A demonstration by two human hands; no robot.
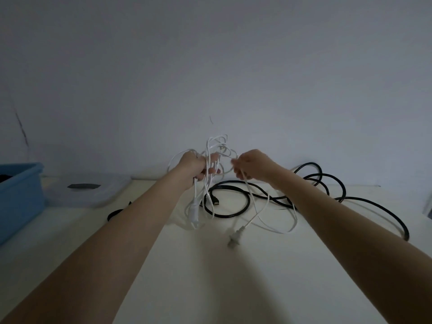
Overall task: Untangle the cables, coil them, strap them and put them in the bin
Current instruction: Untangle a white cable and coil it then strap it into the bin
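Note:
A thin white cable [217, 146] is bunched in loose loops above the table. My left hand [198, 167] grips that bunch, fingers curled round it. A white connector block [194, 212] hangs below this hand. My right hand [252, 166] pinches a strand of the same white cable beside the bunch. From there the strand drops to a white plug [235, 237] lying on the table. A thick black cable [322, 183] lies in wide loops on the table behind and to the right of both hands.
A blue bin [21, 197] stands at the left edge, something dark inside. A clear plastic lid [86, 190] with a dark strap on it lies next to the bin. The pale table [210, 277] meets a plain wall at the back.

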